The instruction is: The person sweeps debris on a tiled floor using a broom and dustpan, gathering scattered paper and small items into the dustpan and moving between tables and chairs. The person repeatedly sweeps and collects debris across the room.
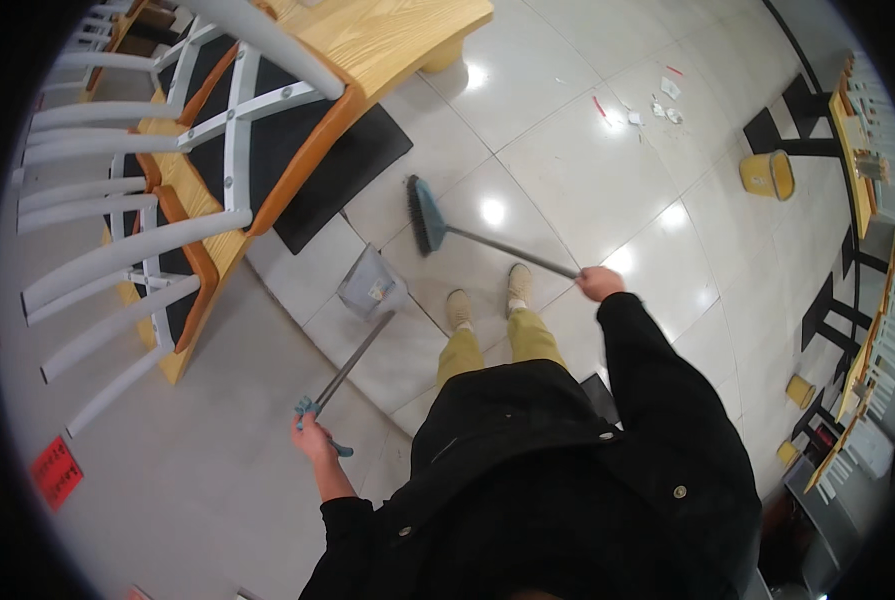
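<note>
My right hand (600, 283) is closed round the grey handle of a broom (426, 216), whose blue head with dark bristles rests on the tiled floor ahead of my feet. In my left hand (312, 437) is the blue-ended handle of a long-handled dustpan (368, 283). The grey pan sits on the floor left of my shoes, apart from the broom head. Farther off, at the upper right, lie bits of litter (670, 89), white scraps and thin red strips.
To the left, grey-legged chairs (237, 120) are upturned on a wooden table (397, 35) above a black base plate (342, 170). A yellow bin (767, 175) stands at the right, near more tables (851, 150). A red sign (57, 472) shows at the lower left.
</note>
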`<action>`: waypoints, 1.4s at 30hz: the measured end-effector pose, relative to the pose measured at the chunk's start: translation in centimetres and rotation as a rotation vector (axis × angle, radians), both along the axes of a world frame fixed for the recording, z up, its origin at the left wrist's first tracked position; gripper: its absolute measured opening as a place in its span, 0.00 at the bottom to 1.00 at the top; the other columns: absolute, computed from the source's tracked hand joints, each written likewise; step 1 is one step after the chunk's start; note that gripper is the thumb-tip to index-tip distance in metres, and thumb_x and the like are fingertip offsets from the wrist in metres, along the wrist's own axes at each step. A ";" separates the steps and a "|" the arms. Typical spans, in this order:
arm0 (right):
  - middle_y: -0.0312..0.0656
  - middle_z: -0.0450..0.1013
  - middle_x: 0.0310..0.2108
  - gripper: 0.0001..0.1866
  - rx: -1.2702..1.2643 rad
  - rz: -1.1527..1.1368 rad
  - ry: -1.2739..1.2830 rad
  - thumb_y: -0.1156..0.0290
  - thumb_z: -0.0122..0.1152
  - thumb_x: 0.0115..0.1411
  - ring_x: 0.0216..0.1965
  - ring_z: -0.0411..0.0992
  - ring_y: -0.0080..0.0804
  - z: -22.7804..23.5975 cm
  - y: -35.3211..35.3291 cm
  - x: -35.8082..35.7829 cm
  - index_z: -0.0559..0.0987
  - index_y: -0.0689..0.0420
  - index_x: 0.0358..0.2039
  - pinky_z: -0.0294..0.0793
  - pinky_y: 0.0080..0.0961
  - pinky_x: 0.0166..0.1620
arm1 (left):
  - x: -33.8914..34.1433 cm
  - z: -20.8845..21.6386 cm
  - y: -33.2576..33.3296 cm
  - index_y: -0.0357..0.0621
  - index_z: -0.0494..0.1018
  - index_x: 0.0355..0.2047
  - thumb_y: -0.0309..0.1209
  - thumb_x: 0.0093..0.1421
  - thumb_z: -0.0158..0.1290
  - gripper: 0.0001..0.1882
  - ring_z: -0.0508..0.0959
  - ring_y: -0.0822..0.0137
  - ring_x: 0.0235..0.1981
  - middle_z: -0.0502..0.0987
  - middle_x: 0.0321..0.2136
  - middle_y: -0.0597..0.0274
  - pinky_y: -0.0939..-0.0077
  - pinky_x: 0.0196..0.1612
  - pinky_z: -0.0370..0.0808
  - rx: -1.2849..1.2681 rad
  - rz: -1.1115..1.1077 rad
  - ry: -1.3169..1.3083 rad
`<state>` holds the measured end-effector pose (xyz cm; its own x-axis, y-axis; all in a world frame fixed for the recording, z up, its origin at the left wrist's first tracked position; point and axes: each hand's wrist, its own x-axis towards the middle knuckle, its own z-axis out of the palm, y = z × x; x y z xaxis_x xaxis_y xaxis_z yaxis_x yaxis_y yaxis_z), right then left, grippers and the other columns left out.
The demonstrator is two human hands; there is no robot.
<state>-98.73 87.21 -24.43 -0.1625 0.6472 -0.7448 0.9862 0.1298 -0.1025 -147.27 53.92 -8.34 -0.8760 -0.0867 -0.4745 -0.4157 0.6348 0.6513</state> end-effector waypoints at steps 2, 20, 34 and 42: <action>0.42 0.74 0.34 0.16 0.037 -0.009 -0.114 0.55 0.47 0.51 0.38 0.71 0.42 1.7 2.7 5.7 0.78 0.50 0.33 0.70 0.39 0.40 | 1.1 0.1 0.7 0.33 0.63 0.47 0.27 0.48 0.51 0.24 0.58 0.77 0.08 0.59 0.10 0.69 0.82 0.10 0.55 -0.003 0.006 0.013; 0.43 0.74 0.26 0.13 0.253 0.172 -0.217 0.59 0.48 0.56 0.31 0.73 0.42 15.0 12.2 22.3 0.74 0.54 0.31 0.71 0.39 0.33 | 9.2 3.4 12.4 0.33 0.65 0.44 0.28 0.48 0.52 0.22 0.58 0.76 0.07 0.61 0.11 0.68 0.81 0.10 0.55 0.016 -0.234 0.111; 0.37 0.76 0.26 0.08 0.404 0.283 -0.426 0.71 0.51 0.50 0.30 0.75 0.34 15.3 24.2 23.7 0.80 0.50 0.24 0.73 0.28 0.31 | 11.9 1.7 25.3 0.32 0.67 0.43 0.28 0.47 0.52 0.22 0.60 0.75 0.07 0.63 0.11 0.67 0.79 0.10 0.57 0.082 -0.417 0.020; 0.41 0.76 0.30 0.10 0.255 0.135 -0.206 0.66 0.50 0.52 0.35 0.74 0.40 14.3 30.3 15.7 0.79 0.52 0.29 0.73 0.35 0.36 | 11.8 0.4 30.1 0.31 0.66 0.44 0.27 0.47 0.51 0.22 0.60 0.76 0.07 0.63 0.11 0.67 0.80 0.10 0.57 0.037 -0.428 -0.040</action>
<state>-83.04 117.47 -10.14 -0.1223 0.7993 -0.5884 0.9550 0.2561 0.1494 -135.50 84.01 -7.95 -0.8101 0.2981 -0.5049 -0.1455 0.7320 0.6656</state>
